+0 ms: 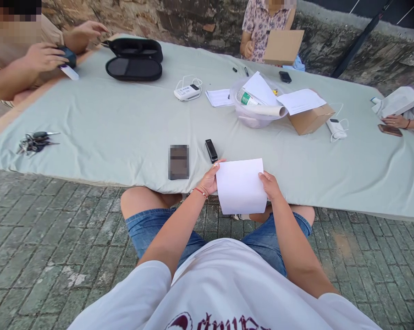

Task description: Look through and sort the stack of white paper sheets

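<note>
A white sheet of paper (241,188) is held between my two hands at the table's near edge, over my lap. On its left side, my left hand (211,178) is closed on the edge, thumb near the upper corner. My right hand (270,185) pinches the right edge, with the thumb on top. Just beyond the paper, a black stapler (211,151) lies on the cloth, close to my left hand. A dark, blurred-out rectangular object (178,162) rests left of the stapler. The fingers behind the paper are hidden.
A pale cloth covers the table (124,133). Keys (36,142) lie left; an open black case (134,68) and a white corded device (187,92) sit farther back. A plastic basin (251,119) with papers stands beside a cardboard box (311,120). Other people sit around the table.
</note>
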`<action>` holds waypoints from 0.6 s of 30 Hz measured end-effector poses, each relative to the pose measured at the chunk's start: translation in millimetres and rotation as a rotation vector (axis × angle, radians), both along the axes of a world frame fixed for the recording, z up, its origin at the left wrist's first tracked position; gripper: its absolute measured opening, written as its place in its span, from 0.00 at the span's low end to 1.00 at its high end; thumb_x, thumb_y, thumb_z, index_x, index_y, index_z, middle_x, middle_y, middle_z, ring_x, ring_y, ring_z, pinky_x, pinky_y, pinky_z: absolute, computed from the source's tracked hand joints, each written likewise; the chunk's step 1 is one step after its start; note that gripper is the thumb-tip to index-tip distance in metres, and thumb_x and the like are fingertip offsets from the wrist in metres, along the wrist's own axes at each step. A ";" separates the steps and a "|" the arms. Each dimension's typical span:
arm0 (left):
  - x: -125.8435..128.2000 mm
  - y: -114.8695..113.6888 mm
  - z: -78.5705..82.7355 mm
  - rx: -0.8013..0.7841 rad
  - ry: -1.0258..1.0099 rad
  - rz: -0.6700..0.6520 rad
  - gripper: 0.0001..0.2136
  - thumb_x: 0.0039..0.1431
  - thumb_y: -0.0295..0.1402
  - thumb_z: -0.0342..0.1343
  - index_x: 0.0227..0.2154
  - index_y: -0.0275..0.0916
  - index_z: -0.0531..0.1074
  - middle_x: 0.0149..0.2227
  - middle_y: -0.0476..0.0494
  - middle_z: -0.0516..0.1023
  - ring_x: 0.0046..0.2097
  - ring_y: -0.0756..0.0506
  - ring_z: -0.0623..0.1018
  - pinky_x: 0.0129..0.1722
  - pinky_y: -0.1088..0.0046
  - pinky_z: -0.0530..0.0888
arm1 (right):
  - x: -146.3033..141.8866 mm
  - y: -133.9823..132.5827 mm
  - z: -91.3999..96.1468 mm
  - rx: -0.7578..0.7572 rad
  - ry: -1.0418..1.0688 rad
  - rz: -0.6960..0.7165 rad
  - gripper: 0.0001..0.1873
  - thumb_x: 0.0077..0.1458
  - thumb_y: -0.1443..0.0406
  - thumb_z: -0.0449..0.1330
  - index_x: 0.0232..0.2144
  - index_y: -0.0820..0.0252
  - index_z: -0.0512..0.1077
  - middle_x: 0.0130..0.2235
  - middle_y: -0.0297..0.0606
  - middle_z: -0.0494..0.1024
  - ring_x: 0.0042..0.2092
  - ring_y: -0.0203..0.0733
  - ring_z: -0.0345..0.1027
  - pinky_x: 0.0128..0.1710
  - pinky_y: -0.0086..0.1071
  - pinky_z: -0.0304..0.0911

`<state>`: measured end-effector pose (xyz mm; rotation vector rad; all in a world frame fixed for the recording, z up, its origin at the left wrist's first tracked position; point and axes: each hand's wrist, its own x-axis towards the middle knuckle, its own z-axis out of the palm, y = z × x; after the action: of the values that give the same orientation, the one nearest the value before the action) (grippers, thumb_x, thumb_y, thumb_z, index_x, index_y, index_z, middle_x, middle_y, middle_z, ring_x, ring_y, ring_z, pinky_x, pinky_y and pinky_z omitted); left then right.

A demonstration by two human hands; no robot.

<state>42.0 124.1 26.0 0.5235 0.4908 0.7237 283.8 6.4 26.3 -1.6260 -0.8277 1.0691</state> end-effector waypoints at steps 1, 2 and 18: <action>-0.3 -0.5 0.2 0.006 0.001 -0.012 0.21 0.56 0.40 0.62 0.52 0.43 0.69 0.43 0.44 0.77 0.42 0.44 0.78 0.45 0.65 0.75 | 0.4 0.1 -0.7 -0.001 0.005 -0.005 0.25 0.50 0.43 0.60 0.39 0.55 0.75 0.35 0.35 0.80 0.37 0.47 0.72 0.38 0.39 0.68; -0.5 -0.7 0.2 0.010 0.005 -0.026 0.21 0.55 0.38 0.63 0.50 0.42 0.69 0.43 0.43 0.77 0.42 0.44 0.78 0.44 0.65 0.75 | 0.7 0.1 -1.4 -0.004 0.007 -0.006 0.25 0.50 0.43 0.60 0.39 0.55 0.75 0.36 0.35 0.80 0.37 0.46 0.72 0.38 0.39 0.68; 0.0 2.5 -0.5 -0.069 -0.028 -0.036 0.16 0.59 0.43 0.58 0.45 0.40 0.71 0.41 0.43 0.78 0.40 0.44 0.77 0.40 0.67 0.75 | 0.8 -1.2 -2.5 -0.001 0.018 0.002 0.26 0.51 0.43 0.60 0.41 0.55 0.75 0.39 0.37 0.81 0.39 0.48 0.73 0.40 0.40 0.69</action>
<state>42.0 126.6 25.5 0.4562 0.4778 0.6768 284.7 5.2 23.8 -1.6149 -0.8172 1.0840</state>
